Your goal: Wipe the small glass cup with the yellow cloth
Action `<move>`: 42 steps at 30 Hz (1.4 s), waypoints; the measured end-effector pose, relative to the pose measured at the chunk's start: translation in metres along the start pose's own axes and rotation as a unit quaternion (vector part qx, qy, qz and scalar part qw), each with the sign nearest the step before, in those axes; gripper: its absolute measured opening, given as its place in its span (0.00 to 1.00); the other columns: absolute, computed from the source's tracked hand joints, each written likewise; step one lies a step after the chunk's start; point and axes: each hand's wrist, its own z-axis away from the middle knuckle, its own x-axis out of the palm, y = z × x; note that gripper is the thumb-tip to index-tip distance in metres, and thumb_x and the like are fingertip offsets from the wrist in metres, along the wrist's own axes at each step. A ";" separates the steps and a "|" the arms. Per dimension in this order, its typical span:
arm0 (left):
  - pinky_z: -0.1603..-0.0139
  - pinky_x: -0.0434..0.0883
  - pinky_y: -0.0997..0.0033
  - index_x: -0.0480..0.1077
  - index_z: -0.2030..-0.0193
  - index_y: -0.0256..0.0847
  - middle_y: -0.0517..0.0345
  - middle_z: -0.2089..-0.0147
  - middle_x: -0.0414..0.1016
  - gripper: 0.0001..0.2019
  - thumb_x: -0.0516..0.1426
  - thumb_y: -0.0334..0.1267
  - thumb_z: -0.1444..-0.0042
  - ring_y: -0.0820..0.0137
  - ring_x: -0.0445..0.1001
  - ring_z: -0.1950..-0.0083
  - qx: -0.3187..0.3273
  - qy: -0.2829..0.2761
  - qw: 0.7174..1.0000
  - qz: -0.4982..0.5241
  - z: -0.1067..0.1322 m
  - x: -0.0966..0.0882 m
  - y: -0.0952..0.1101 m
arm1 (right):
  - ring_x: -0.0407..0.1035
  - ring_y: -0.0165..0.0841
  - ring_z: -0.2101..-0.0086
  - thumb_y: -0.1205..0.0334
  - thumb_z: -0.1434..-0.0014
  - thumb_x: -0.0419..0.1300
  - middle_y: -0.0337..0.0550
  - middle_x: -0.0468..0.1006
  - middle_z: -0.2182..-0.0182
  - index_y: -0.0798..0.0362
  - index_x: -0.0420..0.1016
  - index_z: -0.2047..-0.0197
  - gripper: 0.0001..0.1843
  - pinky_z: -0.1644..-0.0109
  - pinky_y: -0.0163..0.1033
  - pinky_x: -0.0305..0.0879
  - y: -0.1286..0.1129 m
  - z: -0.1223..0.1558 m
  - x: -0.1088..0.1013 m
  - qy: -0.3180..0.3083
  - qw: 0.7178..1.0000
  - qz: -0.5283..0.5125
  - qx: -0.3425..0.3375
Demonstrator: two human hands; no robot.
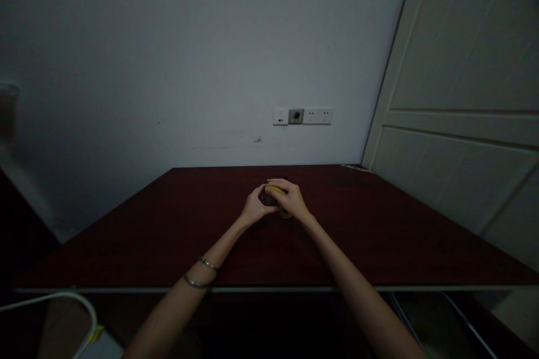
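Both arms reach out over the dark red table (177, 235), and the hands meet near its middle. My left hand (254, 208) curls round the left side of a dark, glassy, rounded object (268, 198), which looks like a small glass or jar. Over its top and right side lies my right hand (293, 199), with its fingers closed on a thin yellow piece (275, 189). More yellow shows below the right palm. Whether it is a cloth or a lid, I cannot tell. The fingers hide most of the glassy object.
Behind the table stands a pale wall with a row of sockets (310, 116). A white panelled door (458, 174) is close on the right. A white cable (63, 295) loops below the table's front edge at left. The room is dim.
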 end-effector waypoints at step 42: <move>0.60 0.69 0.69 0.70 0.58 0.31 0.51 0.61 0.76 0.24 0.65 0.40 0.64 0.68 0.73 0.64 -0.084 -0.038 0.993 0.072 0.001 -0.002 0.009 | 0.70 0.37 0.57 0.58 0.53 0.63 0.45 0.77 0.59 0.50 0.78 0.65 0.10 0.49 0.45 0.64 0.010 0.006 -0.011 0.043 0.989 -0.127 0.057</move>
